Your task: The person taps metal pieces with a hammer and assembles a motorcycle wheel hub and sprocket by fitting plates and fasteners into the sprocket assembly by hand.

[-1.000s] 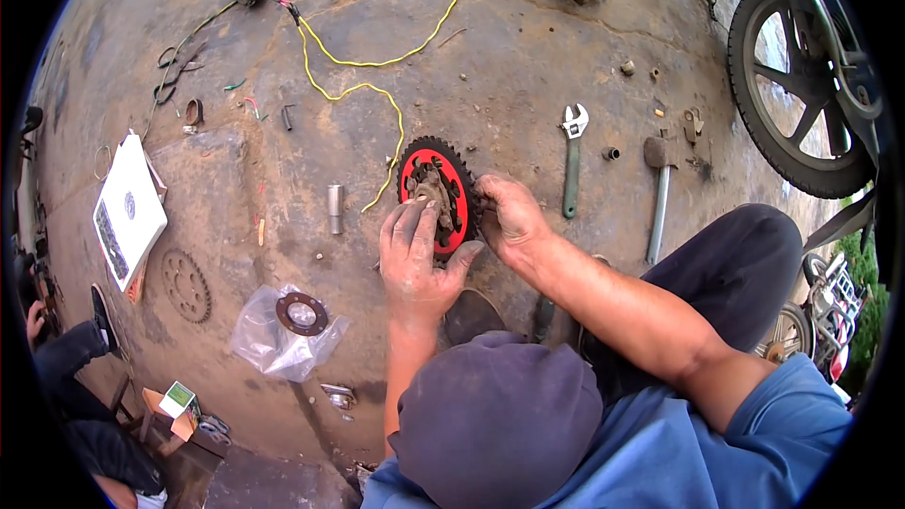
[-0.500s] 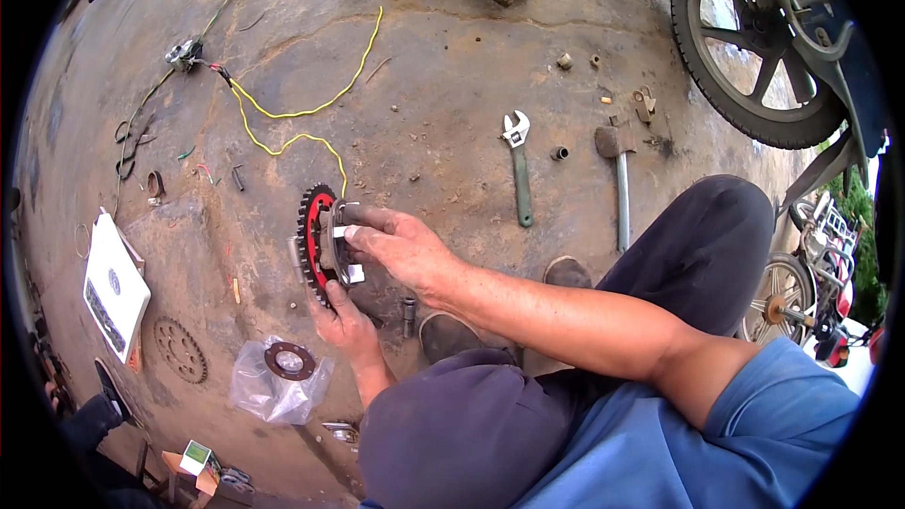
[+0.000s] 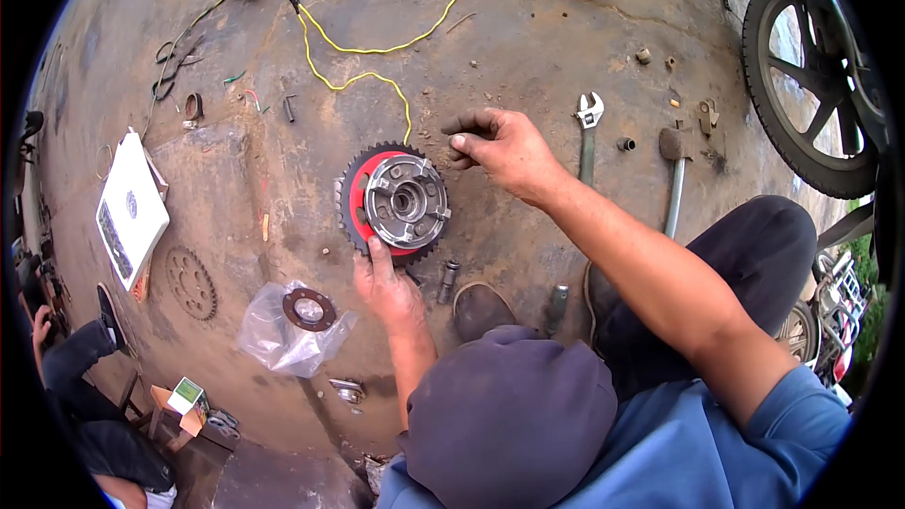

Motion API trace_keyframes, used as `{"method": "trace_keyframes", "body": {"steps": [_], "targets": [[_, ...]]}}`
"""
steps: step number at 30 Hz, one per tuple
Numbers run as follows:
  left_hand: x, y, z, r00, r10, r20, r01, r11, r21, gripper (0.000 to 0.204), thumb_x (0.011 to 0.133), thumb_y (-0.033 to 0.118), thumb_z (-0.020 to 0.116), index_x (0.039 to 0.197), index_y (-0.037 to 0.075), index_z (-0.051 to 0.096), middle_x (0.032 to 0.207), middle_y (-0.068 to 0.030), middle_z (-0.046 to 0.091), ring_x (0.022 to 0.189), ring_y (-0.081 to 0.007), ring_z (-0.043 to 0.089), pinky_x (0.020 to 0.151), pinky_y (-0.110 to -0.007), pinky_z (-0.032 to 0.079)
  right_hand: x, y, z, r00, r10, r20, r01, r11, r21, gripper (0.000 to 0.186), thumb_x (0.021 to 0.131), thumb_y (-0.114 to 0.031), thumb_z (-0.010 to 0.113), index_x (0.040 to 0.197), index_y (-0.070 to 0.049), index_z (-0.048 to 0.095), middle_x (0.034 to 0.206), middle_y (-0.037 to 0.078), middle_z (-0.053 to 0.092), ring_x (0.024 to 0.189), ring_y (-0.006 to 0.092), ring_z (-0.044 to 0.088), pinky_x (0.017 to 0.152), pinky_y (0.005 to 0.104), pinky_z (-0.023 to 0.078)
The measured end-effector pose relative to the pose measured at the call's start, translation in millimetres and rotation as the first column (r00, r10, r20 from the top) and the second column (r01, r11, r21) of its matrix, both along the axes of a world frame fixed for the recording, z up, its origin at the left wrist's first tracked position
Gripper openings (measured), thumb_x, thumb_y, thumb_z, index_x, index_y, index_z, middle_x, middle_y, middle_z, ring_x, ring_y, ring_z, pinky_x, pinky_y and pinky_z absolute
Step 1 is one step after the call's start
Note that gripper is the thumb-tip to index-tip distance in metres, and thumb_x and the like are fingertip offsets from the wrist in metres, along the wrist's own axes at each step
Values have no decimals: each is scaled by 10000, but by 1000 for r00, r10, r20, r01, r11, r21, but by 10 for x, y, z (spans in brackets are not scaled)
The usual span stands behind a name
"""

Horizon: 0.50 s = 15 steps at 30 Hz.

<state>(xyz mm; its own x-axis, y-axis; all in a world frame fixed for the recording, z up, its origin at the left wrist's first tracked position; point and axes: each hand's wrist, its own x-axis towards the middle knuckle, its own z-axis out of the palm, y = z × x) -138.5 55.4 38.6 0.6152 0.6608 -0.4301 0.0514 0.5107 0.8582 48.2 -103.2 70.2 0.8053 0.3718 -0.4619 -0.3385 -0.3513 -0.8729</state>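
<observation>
A chain sprocket (image 3: pixel 355 190) with dark teeth and a red face carries a round silver hub (image 3: pixel 407 203). Its hub side faces up at me. My left hand (image 3: pixel 389 292) grips the near rim, thumb on top and fingers underneath, mostly hidden. To the right of the sprocket and apart from it, my right hand (image 3: pixel 514 153) hangs in the air. Its fingers are curled in toward the thumb, and whatever they hold, if anything, is too small to make out. A dark socket-like metal cylinder (image 3: pixel 448 281) is on the ground near my left hand.
An adjustable wrench (image 3: pixel 588 137) and a hammer (image 3: pixel 676 170) lie to the right, near a motorcycle wheel (image 3: pixel 801 85). Left are a loose sprocket (image 3: pixel 191 283), a plastic bag (image 3: pixel 283 344) with a brown ring, and a white box (image 3: pixel 132 212). Yellow wire (image 3: pixel 386 49) runs beyond. Another person's leg (image 3: pixel 85 349) is at far left.
The sprocket has turned from edge-on to hub side up. My right hand has let go of it and moved away to the right. My left hand keeps its grip. The whole view has shifted.
</observation>
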Motion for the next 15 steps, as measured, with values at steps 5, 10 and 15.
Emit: {"method": "trace_keyframes", "body": {"steps": [5, 10, 15], "targets": [[72, -172, -1, 1000, -11, 13, 11, 999, -33, 271, 1085, 135, 600, 1290, -42, 592, 1232, -133, 696, 1082, -183, 681, 952, -351, 555, -367, 334, 321, 950, 16, -313, 47, 980, 191, 207, 984, -58, 716, 1163, 44, 723, 973, 63, 755, 797, 118, 696, 730, 285, 594], [39, -175, 36, 996, -70, -50, 70, 998, 3, 282, 1092, 140, 598, 1310, -40, 603, 1237, -109, 692, 1107, -174, 655, 988, -346, 522, -735, 489, 213, 986, -54, 160, 55, 998, -5, 189, 876, -104, 766, 1055, -43, 773, 947, 139, 772, 853, 284, 758, 803, 410, 586], [39, -144, 103, 981, -164, -103, 174, 980, 99, 243, 1089, 173, 623, 1246, -11, 652, 1188, -54, 687, 1062, -120, 608, 967, -316, 486, -789, 546, 182, 906, -8, 423, 42, 997, -70, 163, 888, -62, 765, 1050, -40, 764, 984, 150, 772, 914, 291, 762, 814, 368, 593]]}}
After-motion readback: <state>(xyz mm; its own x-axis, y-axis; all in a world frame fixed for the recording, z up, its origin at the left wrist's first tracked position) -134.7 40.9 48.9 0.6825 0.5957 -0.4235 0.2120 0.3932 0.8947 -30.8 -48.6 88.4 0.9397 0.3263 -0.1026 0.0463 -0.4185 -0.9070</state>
